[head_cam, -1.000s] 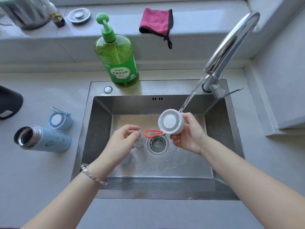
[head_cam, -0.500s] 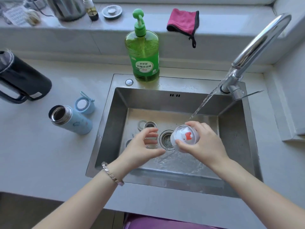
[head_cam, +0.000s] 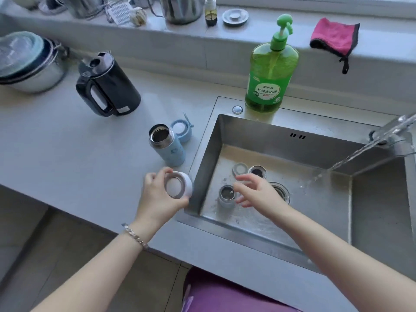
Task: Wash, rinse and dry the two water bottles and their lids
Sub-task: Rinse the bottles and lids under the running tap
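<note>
Left hand (head_cam: 157, 197) curls its fingers round the white lid (head_cam: 178, 185), holding it over the counter edge just left of the sink (head_cam: 203, 158). Right hand (head_cam: 258, 192) hovers with fingers spread and holding nothing beside the white bottle (head_cam: 225, 197), which stands in the basin. On the counter, the blue bottle (head_cam: 168, 148) lies just in front of its blue lid (head_cam: 182, 129).

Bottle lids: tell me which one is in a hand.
The round white lid, gripped by the left hand; the pale blue lid lies untouched on the grey counter.
</note>
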A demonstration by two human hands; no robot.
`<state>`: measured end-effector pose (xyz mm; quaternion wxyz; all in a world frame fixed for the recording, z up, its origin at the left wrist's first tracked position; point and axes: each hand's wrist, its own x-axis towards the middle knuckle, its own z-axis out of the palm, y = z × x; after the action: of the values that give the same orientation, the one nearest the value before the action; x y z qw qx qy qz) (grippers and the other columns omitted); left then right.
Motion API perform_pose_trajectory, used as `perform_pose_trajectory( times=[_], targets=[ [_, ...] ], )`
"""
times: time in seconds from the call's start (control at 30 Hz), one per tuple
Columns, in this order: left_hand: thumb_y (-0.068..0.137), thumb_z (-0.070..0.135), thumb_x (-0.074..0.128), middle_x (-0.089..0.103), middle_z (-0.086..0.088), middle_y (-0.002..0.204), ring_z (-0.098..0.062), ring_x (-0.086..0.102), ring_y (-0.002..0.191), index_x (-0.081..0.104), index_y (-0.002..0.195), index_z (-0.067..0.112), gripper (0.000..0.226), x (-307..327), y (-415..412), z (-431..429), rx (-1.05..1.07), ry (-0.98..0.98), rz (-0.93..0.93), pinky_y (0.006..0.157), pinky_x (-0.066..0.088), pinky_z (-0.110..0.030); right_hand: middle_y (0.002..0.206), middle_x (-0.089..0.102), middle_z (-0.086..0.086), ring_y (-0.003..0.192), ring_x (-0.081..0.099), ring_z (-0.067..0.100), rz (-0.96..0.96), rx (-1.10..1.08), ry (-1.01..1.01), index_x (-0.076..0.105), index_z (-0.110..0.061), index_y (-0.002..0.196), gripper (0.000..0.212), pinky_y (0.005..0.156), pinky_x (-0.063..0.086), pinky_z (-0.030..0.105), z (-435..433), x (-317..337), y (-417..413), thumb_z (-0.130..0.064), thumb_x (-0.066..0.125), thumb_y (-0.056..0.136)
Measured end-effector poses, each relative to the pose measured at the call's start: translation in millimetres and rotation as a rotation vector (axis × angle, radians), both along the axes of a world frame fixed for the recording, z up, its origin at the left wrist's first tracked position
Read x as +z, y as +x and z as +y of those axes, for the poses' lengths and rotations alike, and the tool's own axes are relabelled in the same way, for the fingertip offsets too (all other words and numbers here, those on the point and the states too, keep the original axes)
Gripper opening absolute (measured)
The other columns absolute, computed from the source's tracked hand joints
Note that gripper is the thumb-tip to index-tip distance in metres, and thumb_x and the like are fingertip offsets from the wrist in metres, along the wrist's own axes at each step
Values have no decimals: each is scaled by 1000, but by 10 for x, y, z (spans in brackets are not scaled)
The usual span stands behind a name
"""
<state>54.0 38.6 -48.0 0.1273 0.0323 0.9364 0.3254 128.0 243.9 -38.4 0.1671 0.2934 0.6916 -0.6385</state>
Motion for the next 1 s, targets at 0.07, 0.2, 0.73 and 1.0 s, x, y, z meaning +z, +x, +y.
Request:
perform_pose_trajectory(
  times=[0.07, 0.2, 0.73, 1.0],
  targets=[
    [64, 24, 78, 39, -8, 118, -26, 43, 116, 50, 125, 24, 67, -115, -242, -269, 73, -152, 7, 95, 37, -30, 84, 62, 1, 64, 58, 12, -25, 6, 43, 54, -9, 115, 24, 57, 46, 17, 2, -76, -13, -11, 52, 92],
    [70, 24, 74, 41, -13, 125, -30, 37, 122, 47, 132, 19, 68, -354, -691, -526, 105, -236, -3, 99, 34, -32, 80, 62, 2, 62, 57, 14, -79, -54, 83, 54, -11, 108, 17, 59, 45, 22, 11, -227, 19, -7, 48, 93],
    [66, 4, 76, 59, -12, 102, -32, 56, 93, 63, 107, 7, 44, -433, -22, -21, -575, -183, 373, 72, 52, -38, 82, 64, 3, 64, 59, 12, -203, 86, 248, 59, -14, 101, 15, 64, 45, 25, 291, -623, 246, -12, 50, 90],
    [82, 43, 63, 28, -1, 148, -28, 41, 127, 27, 143, 23, 74, -1354, -307, 1120, -614, -448, -333, 98, 42, -39, 89, 66, 4, 83, 65, 22, -230, 5, 335, 58, -24, 94, 12, 64, 42, 22, 690, -929, 610, -15, 51, 89]
  ],
)
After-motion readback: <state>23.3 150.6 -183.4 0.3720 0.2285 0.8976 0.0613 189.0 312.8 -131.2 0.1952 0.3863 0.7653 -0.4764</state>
